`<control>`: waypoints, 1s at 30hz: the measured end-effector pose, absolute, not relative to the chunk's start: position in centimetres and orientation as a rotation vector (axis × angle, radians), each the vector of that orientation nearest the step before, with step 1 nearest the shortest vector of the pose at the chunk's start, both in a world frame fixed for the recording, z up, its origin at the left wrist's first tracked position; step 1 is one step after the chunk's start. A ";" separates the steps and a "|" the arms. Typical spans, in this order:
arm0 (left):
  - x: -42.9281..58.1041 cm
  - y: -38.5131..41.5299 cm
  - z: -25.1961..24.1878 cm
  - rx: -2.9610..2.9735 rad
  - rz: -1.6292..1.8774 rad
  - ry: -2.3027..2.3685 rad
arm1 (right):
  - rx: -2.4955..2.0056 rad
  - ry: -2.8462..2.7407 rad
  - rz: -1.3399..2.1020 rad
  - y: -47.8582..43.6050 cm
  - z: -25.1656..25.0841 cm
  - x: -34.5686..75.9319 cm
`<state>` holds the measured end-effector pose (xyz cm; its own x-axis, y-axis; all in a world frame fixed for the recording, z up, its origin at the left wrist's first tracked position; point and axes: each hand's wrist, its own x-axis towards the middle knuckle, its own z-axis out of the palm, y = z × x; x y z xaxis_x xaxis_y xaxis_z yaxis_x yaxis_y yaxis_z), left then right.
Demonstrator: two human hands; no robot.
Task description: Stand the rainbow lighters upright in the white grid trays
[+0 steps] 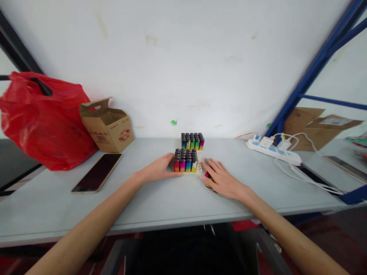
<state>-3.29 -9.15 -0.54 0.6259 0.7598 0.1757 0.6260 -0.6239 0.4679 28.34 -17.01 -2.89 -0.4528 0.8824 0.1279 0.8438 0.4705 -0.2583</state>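
A white tray (200, 168) holds upright lighters (185, 161) with black tops and red, pink, blue and yellow bodies. Its right end shows bare white slots. My left hand (159, 168) grips the tray's left end, thumb along the front and fingers behind. On the right, my right hand (225, 180) lies palm down with fingers spread, the fingertips near the tray's right end. Beneath it, partly covered, are loose lighters (211, 188), one red and one yellow and black. Behind the tray stands a second block of upright lighters (192, 142), close to the wall.
At left are a phone (97, 173), an open cardboard box (110, 128) and a red plastic bag (48, 118). A white power strip (272, 151) with plugs and cables lies at right, by a blue metal frame (312, 65). The grey table's front edge (183, 222) is near me.
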 end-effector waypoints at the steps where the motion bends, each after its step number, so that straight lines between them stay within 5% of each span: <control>1: -3.3 -9.1 -0.6 2.492 0.515 1.103 | -1.475 -2.507 0.247 -16.6 -3.2 28.9; 13: -3.4 -9.1 -0.3 2.463 0.515 1.070 | -1.047 -2.436 0.410 -8.9 -2.0 33.3; 30: -3.4 -9.2 -0.2 2.444 0.501 1.094 | -1.205 -2.294 0.312 -7.9 1.0 31.9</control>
<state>-3.35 -9.24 -0.25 0.6266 0.7641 0.1532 0.6148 -0.6055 0.5054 31.92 -7.88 1.04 -0.4650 0.8162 0.3429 0.6950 0.5765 -0.4297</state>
